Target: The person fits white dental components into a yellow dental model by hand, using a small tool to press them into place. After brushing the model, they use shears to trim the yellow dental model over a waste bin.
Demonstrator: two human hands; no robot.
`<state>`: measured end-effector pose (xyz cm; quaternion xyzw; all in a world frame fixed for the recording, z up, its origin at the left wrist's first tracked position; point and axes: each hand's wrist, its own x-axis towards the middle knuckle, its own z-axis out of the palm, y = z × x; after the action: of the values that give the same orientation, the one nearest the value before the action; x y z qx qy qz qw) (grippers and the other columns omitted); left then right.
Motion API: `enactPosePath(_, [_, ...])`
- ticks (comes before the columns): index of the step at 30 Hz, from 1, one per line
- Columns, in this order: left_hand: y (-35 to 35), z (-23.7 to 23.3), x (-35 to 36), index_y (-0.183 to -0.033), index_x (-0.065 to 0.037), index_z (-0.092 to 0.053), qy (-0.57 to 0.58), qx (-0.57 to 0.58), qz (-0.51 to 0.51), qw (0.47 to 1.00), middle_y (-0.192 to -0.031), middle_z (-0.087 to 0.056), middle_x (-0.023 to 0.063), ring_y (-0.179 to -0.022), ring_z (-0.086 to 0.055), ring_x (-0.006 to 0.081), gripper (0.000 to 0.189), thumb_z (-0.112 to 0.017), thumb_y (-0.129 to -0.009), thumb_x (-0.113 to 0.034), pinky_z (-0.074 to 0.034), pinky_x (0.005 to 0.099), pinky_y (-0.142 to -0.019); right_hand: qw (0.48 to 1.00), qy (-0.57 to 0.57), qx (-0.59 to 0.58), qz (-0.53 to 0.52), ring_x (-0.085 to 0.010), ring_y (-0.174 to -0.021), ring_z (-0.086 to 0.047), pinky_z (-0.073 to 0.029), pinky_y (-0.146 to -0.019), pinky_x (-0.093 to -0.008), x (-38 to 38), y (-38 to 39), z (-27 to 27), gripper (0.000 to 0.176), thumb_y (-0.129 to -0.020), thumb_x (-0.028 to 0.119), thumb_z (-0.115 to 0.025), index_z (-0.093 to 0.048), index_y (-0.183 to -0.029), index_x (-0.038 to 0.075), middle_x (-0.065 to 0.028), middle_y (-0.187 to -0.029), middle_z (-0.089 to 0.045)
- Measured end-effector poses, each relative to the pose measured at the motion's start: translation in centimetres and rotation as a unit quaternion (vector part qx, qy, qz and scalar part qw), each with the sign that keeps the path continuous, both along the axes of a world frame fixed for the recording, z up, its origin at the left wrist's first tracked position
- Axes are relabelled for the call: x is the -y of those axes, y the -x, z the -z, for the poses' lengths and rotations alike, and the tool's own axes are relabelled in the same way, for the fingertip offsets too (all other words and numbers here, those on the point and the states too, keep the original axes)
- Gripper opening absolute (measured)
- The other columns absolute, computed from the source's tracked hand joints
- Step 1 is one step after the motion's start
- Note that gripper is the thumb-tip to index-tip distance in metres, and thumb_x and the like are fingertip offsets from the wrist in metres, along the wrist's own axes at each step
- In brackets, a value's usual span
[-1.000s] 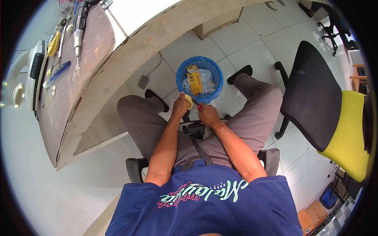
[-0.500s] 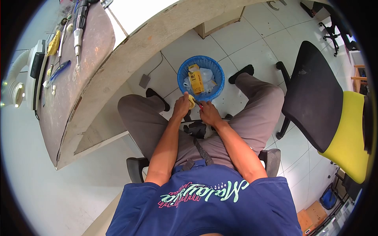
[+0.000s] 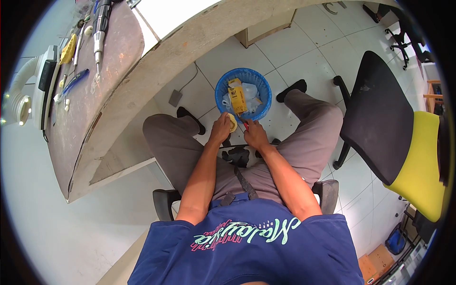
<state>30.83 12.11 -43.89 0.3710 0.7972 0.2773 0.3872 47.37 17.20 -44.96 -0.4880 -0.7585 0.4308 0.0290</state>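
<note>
My left hand (image 3: 221, 127) is closed round a small, pale yellow, rounded plaster cast (image 3: 232, 123), whose near side the fingers partly hide. Beside it, my right hand (image 3: 257, 135) grips a red-handled knife (image 3: 246, 126), its thin blade pointing up and left toward the bin. Both hands are close together between my knees, just in front of the rim of a blue-lined waste bin (image 3: 220, 84). Inside the bin lie a yellow box (image 3: 237, 97) and crumpled white plastic (image 3: 250, 90).
On the left, a curved workbench (image 3: 118, 52) carries a handpiece (image 3: 99, 38), a blue-handled tool (image 3: 76, 81) and several small tools. A suction nozzle (image 3: 21, 109) stands beyond its edge. To the right is a black and yellow chair (image 3: 380, 114). A foot pedal (image 3: 175, 98) lies on the tiles.
My right hand has shifted slightly right, and the knife now stands a little apart from the cast. My left hand still holds the cast in nearly the same place.
</note>
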Motion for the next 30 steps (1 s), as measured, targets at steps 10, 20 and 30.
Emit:
enactPosePath(10, [-0.1, -0.7, 0.0, -0.127, -0.007, -0.055, -0.024, 0.03, 0.03, 0.999, -0.105, -0.065, 0.0311, -0.103, -0.06, 0.0499, 0.038, -0.036, -0.103, -0.031, -0.046, 0.0516, -0.088, 0.999, 0.013, 0.008, -0.037, -0.046, -0.113, -0.055, -0.047, -0.094, -0.0571, 0.2, 0.0, 0.6, 0.059, -0.082, 0.013, -0.055, -0.048, -0.139, 0.005, -0.0259, -0.123, -0.055])
enactPosePath(20, [0.0, -0.6, -0.1, -0.125, -0.006, -0.058, -0.023, -0.026, 0.053, 0.998, -0.1, -0.066, 0.0323, -0.098, -0.062, 0.0498, 0.038, -0.038, -0.101, -0.028, -0.048, 0.0522, -0.087, 0.998, 0.016, 0.033, -0.044, -0.0473, -0.09, -0.065, -0.052, -0.082, -0.0521, -0.3, 0.5, -2.2, 0.024, -0.092, 0.021, -0.059, -0.063, -0.106, 0.003, -0.0277, -0.098, -0.066])
enactPosePath(30, [0.7, 0.5, 0.2, -0.121, 0.003, -0.057, 0.005, 0.014, 0.074, 0.997, -0.1, -0.068, 0.0241, -0.092, -0.065, 0.0359, 0.038, -0.042, -0.099, -0.023, -0.047, 0.0409, -0.082, 0.998, -0.047, -0.019, -0.03, -0.045, -0.107, -0.058, -0.049, -0.091, -0.05, -0.1, -0.2, 0.0, 0.059, -0.081, 0.01, -0.058, -0.05, -0.139, 0.007, -0.0252, -0.114, -0.058])
